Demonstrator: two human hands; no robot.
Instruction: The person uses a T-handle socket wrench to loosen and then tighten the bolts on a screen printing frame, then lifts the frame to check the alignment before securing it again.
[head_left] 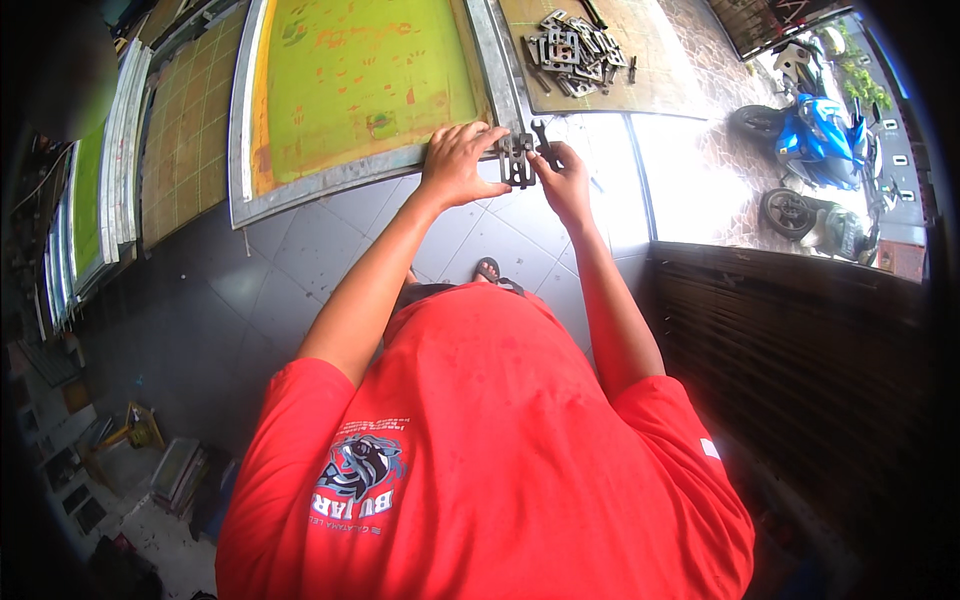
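Note:
A screen frame [330,174] with a grey metal rim and yellow-green mesh [365,80] lies at the top centre. At its near right corner sits a slotted metal clamp [517,165]. My left hand [455,163] grips there, fingers bent over the frame edge and clamp, thumb low at the clamp's left side. Just right of the clamp, my right hand [563,180] is closed on a dark open-ended wrench [541,138], its head upward. Where exactly the right fingertips touch the clamp is unclear.
A board [660,80] at top right holds a pile of metal fittings [575,55]. Stacked screens [95,200] stand at left. Beyond the doorway is a blue motorbike [810,140]. A dark slatted panel [750,340] is at right. My sandalled foot [487,270] rests on grey tiles.

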